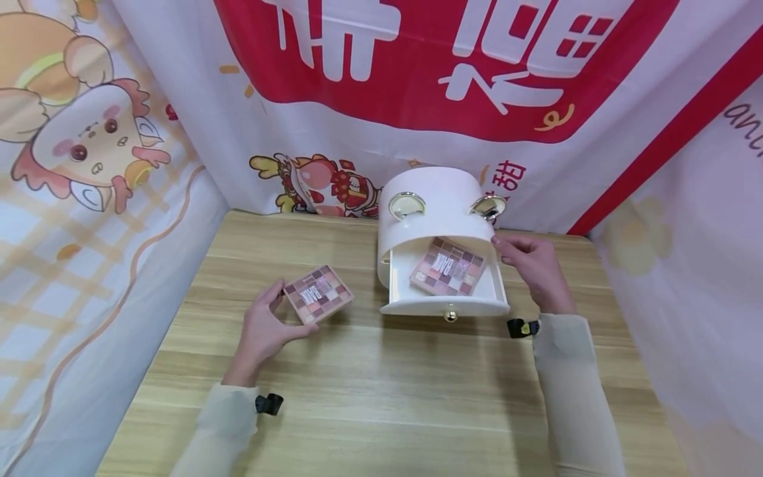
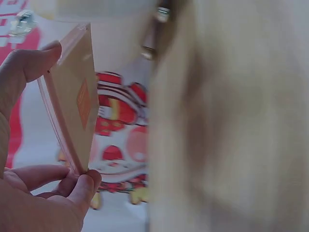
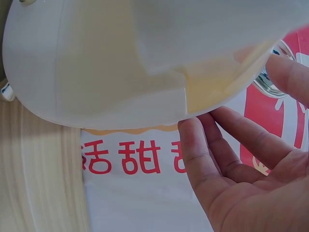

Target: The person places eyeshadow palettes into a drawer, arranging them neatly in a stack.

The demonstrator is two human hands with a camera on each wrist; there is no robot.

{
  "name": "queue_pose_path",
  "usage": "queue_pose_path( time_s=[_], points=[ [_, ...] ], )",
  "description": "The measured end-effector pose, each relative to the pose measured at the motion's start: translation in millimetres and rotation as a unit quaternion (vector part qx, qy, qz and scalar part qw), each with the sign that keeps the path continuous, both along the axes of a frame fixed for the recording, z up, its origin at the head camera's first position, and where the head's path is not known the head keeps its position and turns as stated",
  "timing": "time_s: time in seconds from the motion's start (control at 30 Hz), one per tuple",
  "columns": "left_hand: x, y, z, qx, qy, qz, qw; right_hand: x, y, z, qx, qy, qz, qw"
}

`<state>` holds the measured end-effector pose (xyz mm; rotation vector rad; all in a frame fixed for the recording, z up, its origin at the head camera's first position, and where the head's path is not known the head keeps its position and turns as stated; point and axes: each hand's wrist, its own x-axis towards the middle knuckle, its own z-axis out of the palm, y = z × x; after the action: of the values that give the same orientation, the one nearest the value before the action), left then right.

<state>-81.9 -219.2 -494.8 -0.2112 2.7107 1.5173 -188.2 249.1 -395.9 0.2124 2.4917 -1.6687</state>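
Note:
My left hand [image 1: 265, 331] holds an eyeshadow palette [image 1: 318, 293] above the tabletop, thumb on one edge and fingers on the opposite edge. In the left wrist view, the palette's plain underside [image 2: 79, 92] shows an orange label. A white storage box [image 1: 438, 222] stands at the back, its drawer [image 1: 405, 308] pulled out toward me. A second, similar palette [image 1: 448, 267] lies inside that drawer. My right hand [image 1: 533, 268] grips the rim of the box at its right side. In the right wrist view, the thumb and fingers [image 3: 198, 150] lie on either side of this white wall [image 3: 96, 92].
The drawer front carries a gold knob [image 1: 450, 317]. Two gold-rimmed oval pieces [image 1: 407, 205] stick out from the upper front of the box. Behind it hangs a printed red and white cloth [image 1: 357, 119]. Cloth walls flank the wooden table [image 1: 357, 397] on both sides.

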Motion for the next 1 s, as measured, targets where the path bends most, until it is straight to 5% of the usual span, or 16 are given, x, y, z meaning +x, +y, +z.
queue_pose_path(
  time_s=[0.4,0.7,1.0],
  points=[
    [2.4,14,60.9,0.124,0.073,-0.043,0.9887,0.8,0,2.2,0.004,-0.018,-0.012,1.0],
    [-0.2,31,93.8,0.214,0.071,-0.074,0.9715,0.8,0,1.5,0.001,-0.014,-0.013,1.0],
    [-9.0,63,113.9,0.249,0.057,-0.129,0.9582,2.5,0,2.5,-0.003,-0.015,-0.012,1.0]
  ],
)
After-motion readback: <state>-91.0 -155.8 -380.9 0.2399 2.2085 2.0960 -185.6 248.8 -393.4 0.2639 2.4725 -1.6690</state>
